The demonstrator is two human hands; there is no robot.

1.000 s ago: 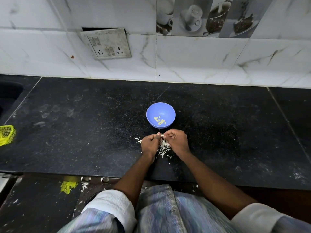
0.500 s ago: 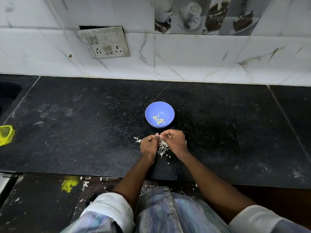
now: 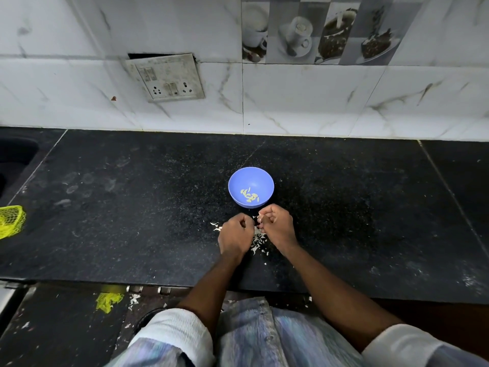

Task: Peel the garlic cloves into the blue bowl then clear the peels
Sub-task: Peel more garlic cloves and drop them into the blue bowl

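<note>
One blue bowl [image 3: 250,187] near the counter [image 3: 132,207] middle holds about six peeled cloves [image 3: 249,195]. Both hands, left hand [image 3: 235,238] and right hand [image 3: 276,229], are curled above the peels [image 3: 258,241]; the right pinches a small white piece, and what the left holds I cannot tell.

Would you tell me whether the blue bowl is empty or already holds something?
Not empty: the blue bowl stands upright, with several pale peeled garlic cloves on its bottom.

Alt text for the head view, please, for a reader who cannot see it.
Seen from above, a person's left hand and right hand, fingers curled, work close together over a scatter of white garlic peels on a black countertop. Just beyond them sits a blue bowl holding a few peeled cloves.
</note>
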